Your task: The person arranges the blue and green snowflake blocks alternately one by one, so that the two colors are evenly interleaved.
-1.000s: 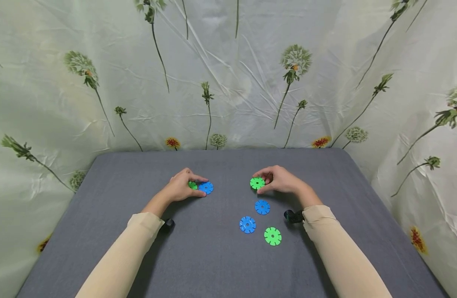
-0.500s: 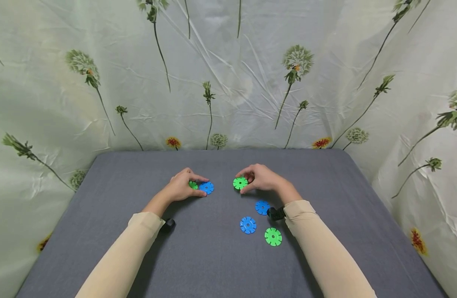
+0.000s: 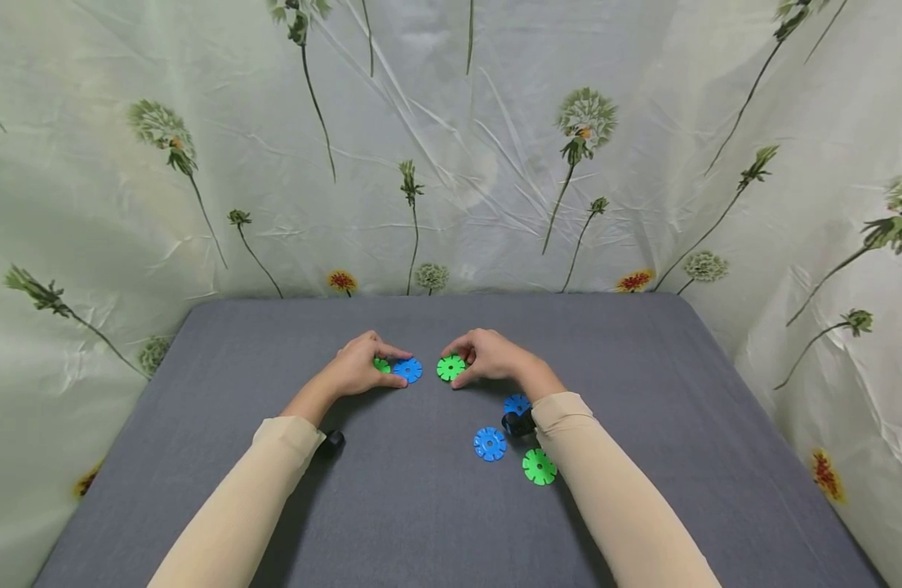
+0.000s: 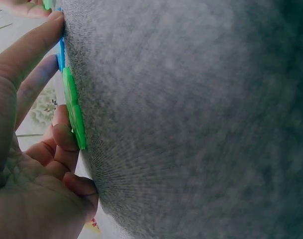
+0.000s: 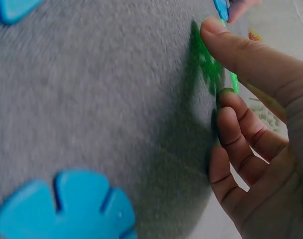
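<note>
I have the right hand (image 3: pixel 490 355) pinching a green disc (image 3: pixel 451 363) over the grey table (image 3: pixel 414 506), near the left hand (image 3: pixel 358 363), whose thumb and index finger grip a blue disc (image 3: pixel 408 371) (a second green disc (image 3: pixel 381 365) sits beside it, partly hidden), and three loose discs (image 3: pixel 490 444) lie by the right sleeve (image 3: pixel 612 490).

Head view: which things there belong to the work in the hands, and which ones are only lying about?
Seemingly in the job:
held green disc, in the grip of the right hand;
left blue disc, touched by the left hand;
partly covered green disc.

Seemingly just lying about:
front blue disc;
half-hidden blue disc;
front green disc.
</note>
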{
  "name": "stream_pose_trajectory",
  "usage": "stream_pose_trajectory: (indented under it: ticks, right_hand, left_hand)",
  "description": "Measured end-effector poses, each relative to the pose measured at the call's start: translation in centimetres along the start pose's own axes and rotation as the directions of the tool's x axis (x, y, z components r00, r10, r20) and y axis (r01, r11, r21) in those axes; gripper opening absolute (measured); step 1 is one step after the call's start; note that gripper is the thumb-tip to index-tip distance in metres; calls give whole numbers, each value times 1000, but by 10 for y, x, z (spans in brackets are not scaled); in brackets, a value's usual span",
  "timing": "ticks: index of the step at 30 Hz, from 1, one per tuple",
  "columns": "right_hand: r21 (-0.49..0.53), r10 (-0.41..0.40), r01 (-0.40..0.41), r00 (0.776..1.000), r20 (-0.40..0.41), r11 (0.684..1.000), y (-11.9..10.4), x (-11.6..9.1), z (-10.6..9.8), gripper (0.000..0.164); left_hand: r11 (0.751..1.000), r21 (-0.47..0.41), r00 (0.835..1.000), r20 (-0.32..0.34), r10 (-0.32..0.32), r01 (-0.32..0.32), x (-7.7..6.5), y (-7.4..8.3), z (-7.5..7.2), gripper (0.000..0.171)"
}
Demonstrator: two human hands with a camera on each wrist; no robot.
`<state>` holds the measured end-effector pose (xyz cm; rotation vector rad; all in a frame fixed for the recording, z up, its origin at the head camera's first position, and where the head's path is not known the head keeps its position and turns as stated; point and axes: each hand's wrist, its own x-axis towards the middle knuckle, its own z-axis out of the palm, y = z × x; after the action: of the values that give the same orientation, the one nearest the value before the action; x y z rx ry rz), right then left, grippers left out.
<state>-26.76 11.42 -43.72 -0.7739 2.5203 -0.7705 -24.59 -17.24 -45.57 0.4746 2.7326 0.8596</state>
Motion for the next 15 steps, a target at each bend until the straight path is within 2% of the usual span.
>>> stream_pose_trajectory:
  ticks: [15]
  right_hand:
    - [20,31,-31,999,4,999,-8,6,7,50]
  left_hand:
    - [1000,-2,1000,1,-1,1,1,0,1,49]
